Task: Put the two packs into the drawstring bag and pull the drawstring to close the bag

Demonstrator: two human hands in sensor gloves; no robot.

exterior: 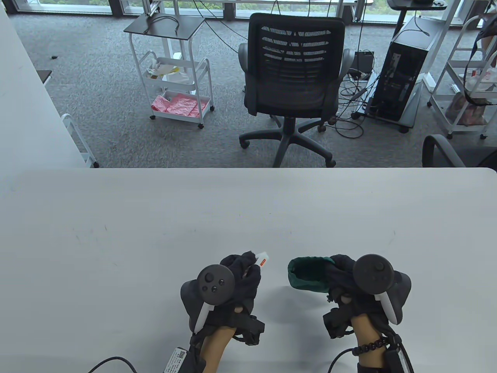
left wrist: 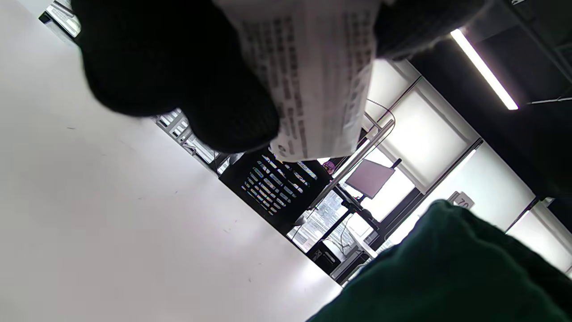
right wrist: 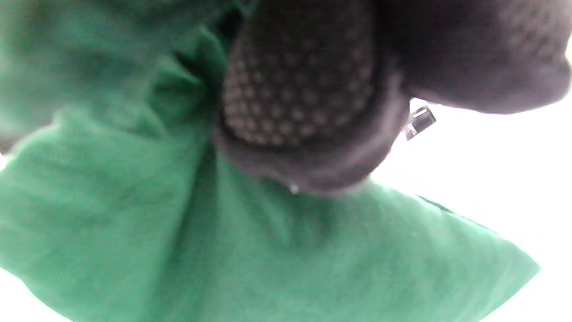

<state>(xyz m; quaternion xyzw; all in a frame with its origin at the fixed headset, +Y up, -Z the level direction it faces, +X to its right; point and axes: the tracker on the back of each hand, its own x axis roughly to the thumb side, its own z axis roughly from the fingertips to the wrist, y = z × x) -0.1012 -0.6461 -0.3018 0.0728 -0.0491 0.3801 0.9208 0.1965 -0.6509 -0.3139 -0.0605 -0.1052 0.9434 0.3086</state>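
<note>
My left hand (exterior: pixel 242 268) grips a white pack (exterior: pixel 263 259) with orange print, its end poking out past the fingers toward the right. In the left wrist view the pack (left wrist: pixel 317 76) shows small printed text between the black gloved fingers (left wrist: pixel 178 76). My right hand (exterior: pixel 341 272) holds the green drawstring bag (exterior: pixel 308 274) above the table, its mouth facing left toward the pack. Up close, the bag's green cloth (right wrist: pixel 223 237) fills the right wrist view under a dotted fingertip (right wrist: pixel 299 89). The bag's edge (left wrist: pixel 447 268) also shows in the left wrist view. A second pack is not visible.
The white table (exterior: pixel 155 225) stretches ahead of both hands. Beyond its far edge stand a black office chair (exterior: pixel 295 77), a white trolley (exterior: pixel 174 77) and a computer tower (exterior: pixel 404 74) on grey carpet.
</note>
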